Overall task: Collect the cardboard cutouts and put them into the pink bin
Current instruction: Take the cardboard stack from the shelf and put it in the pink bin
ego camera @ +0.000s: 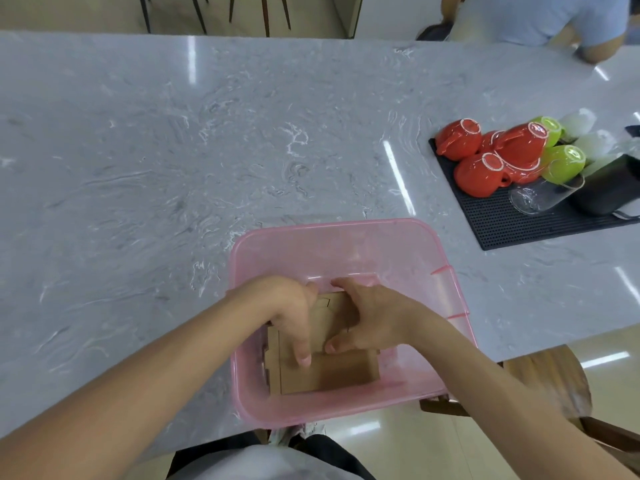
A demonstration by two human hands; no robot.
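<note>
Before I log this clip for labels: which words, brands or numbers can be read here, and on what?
None can be read.
Brown cardboard cutouts in the translucent pink plastic bin: thin drawn lines only, no letters.
Red ceramic cups on the black rubber mat: no print visible.

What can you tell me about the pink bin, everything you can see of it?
The pink bin is a translucent, plastic-looking tub, roughly square with rounded corners and a thick rim, ribbed on its right side. It stands upright and open on the marble-look counter, its near side overhanging the edge. Brown cardboard cutouts lie flat on its bottom, and the left hand and right hand reach inside onto them.
</note>
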